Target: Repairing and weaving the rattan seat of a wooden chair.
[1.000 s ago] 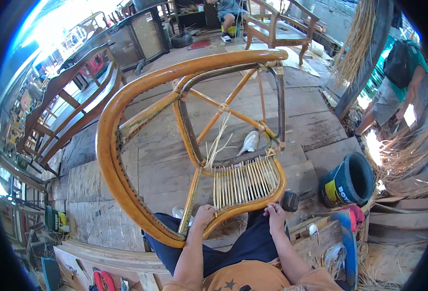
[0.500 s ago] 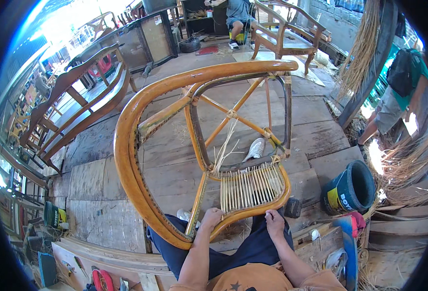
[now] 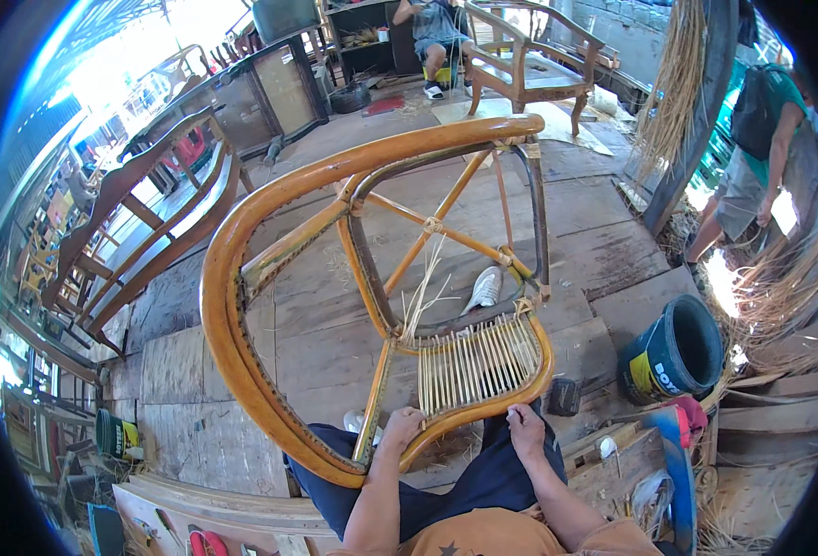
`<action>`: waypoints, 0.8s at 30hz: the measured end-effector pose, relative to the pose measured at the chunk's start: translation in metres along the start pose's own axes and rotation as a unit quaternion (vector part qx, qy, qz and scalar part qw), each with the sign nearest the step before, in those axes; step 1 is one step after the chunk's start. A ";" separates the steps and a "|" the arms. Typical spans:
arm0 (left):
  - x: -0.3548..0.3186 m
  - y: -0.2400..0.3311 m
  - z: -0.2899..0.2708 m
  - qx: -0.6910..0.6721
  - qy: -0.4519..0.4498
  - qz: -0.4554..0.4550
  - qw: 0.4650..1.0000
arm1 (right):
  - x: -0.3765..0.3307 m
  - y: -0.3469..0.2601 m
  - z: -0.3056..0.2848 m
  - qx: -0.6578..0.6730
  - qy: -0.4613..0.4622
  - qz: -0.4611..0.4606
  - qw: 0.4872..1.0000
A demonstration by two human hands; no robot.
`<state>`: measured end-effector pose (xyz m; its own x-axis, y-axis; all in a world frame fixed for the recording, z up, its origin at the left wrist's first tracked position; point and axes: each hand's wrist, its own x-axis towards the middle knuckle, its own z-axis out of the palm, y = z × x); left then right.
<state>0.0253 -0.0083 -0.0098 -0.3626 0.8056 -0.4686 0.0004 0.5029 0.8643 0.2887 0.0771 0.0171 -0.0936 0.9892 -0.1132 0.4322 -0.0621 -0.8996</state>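
Note:
A curved rattan chair frame (image 3: 218,320) lies tipped across my lap, its glossy brown poles joined by crossed canes. Pale cane strips (image 3: 472,363) run side by side over its small seat section, with gaps between them. Loose strip ends (image 3: 420,301) stick up near the seat's far left corner. My left hand (image 3: 403,430) is closed at the near left corner of the seat, around the rail there. Just past the near rail, my right hand (image 3: 526,432) is closed in a pinch; whatever is in its fingers is too small to make out.
A dark bucket (image 3: 670,352) with a yellow label stands at the right. Wooden armchairs (image 3: 525,88) and a bench (image 3: 140,222) stand farther off. Another person (image 3: 766,167) bends by bundled fibres (image 3: 784,287); a seated person (image 3: 439,42) is at the back. Red-handled pliers (image 3: 207,542) lie lower left.
My view has shifted slightly, so the chair sits a little farther left. Both hands keep nearly the same places on it. The person at right has moved an arm down toward the fibres.

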 end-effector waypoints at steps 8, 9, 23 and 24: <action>-0.017 0.045 0.008 0.031 0.006 -0.026 0.999 | 0.003 0.007 -0.003 0.008 0.006 0.004 1.000; -0.018 0.048 0.009 0.030 0.009 -0.039 0.999 | 0.002 0.004 -0.003 -0.002 0.008 -0.001 1.000; -0.013 0.042 0.012 -0.033 0.020 -0.066 0.997 | 0.001 0.000 -0.003 -0.038 0.034 -0.055 0.997; -0.012 0.039 0.010 -0.022 0.014 -0.051 0.998 | 0.001 -0.002 -0.002 -0.038 0.034 -0.059 0.997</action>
<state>0.0391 0.0043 0.0275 -0.3851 0.7411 -0.5499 -0.0789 0.5672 0.8198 0.2902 0.0783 0.0194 -0.0881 0.9959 0.0222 0.4893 0.0627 -0.8699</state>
